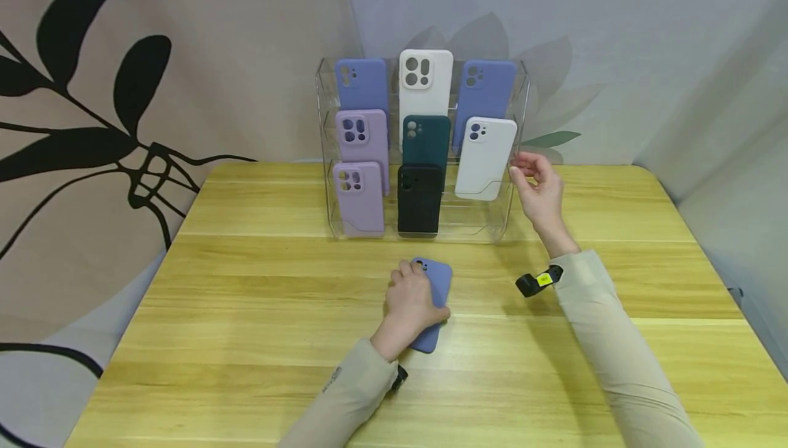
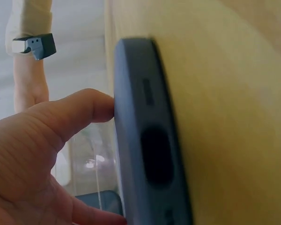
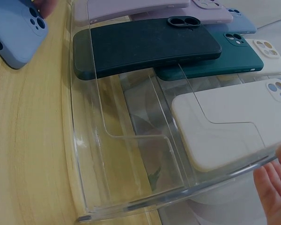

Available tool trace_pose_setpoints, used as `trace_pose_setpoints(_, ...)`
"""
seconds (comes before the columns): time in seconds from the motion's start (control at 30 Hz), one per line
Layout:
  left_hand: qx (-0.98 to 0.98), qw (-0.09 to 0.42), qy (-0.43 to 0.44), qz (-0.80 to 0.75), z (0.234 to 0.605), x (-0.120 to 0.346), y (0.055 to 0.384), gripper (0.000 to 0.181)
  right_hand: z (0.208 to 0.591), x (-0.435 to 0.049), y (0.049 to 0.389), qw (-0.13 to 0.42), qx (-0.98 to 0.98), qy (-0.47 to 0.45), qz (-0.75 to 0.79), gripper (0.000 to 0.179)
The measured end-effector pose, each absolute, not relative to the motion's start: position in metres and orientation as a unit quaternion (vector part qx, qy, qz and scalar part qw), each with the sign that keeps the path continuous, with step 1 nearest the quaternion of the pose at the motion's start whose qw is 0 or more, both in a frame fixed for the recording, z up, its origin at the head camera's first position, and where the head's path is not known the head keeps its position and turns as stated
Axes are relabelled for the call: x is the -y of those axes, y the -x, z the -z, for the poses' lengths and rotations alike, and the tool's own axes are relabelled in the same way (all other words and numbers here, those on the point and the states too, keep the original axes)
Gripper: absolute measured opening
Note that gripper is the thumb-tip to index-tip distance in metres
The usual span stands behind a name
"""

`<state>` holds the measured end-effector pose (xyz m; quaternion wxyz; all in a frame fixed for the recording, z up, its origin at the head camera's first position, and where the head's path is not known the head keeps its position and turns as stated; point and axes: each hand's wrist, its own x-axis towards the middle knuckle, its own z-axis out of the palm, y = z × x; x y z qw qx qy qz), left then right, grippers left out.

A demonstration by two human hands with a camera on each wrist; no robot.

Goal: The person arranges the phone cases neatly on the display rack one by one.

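My left hand [image 1: 411,297] lies across a blue phone case [image 1: 440,277] on the table, with thumb and fingers spread over its width. In the left wrist view the thumb presses on the case [image 2: 145,117], whose end with the port opening faces the camera. My right hand [image 1: 540,191] is at the right side of a clear tiered display rack [image 1: 474,229], its thumb and fingers about the side edge. Close to it, a white phone case [image 1: 486,161] leans in the middle tier. The right fingertips are partly cut off in the right wrist view.
Blue cases [image 1: 363,85] and a large white case [image 1: 431,96] stand in the top tier. Lilac cases [image 1: 358,202], a dark green case [image 1: 427,140] and a black case [image 1: 420,202] fill other slots. The wooden table [image 1: 246,325] meets a wall [image 1: 246,58] behind.
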<state>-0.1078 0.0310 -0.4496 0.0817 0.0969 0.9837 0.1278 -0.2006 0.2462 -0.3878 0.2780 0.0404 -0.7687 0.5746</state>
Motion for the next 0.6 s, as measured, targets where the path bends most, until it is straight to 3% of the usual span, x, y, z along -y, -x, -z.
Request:
trace_pose_setpoints(0.23, -0.98, 0.065, -0.1, -0.16, 0.452, -0.025, 0.114, 0.101, 0.388, -0.246, 0.2, 0.273, 0.769, -0.04, -0.577, 0.024)
trace_pose_setpoints(0.6, -0.961, -0.054, -0.12, -0.241, 0.436, -0.028, 0.12, 0.102, 0.388, -0.247, 0.2, 0.268, 0.764, -0.041, -0.585, 0.024)
